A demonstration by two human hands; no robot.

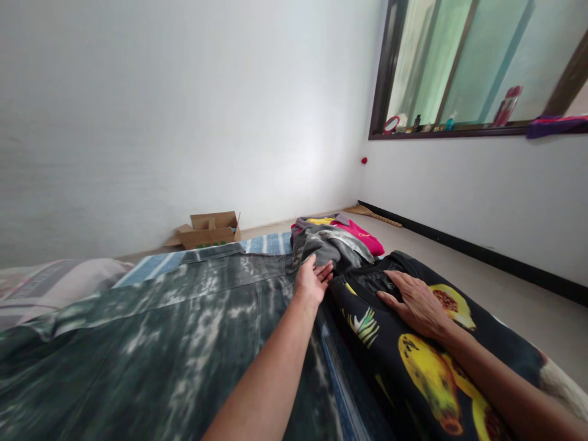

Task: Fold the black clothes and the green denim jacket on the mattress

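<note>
My left hand (315, 278) is in the middle, palm turned partly up, thumb apart and fingers loosely stretched beside a crumpled grey garment (327, 243). It holds nothing that I can see. Flat across the waistband of a black garment with a fruit print (367, 367) lies my right hand (416, 303), its fingers resting on the cloth and thumb spread. To the left, a dark green-grey jacket with pale mottling (184, 343) is spread out wide. A pink garment with a grey and yellow collar (361, 236) sits behind the grey one.
Under the clothes shows a blue striped sheet (267, 244). An open cardboard box (214, 228) stands by the far wall. At left is a pale striped cloth bundle (59, 285). A woven straw item (372, 214) lies on the floor, below the windowsill (452, 133) with small bottles.
</note>
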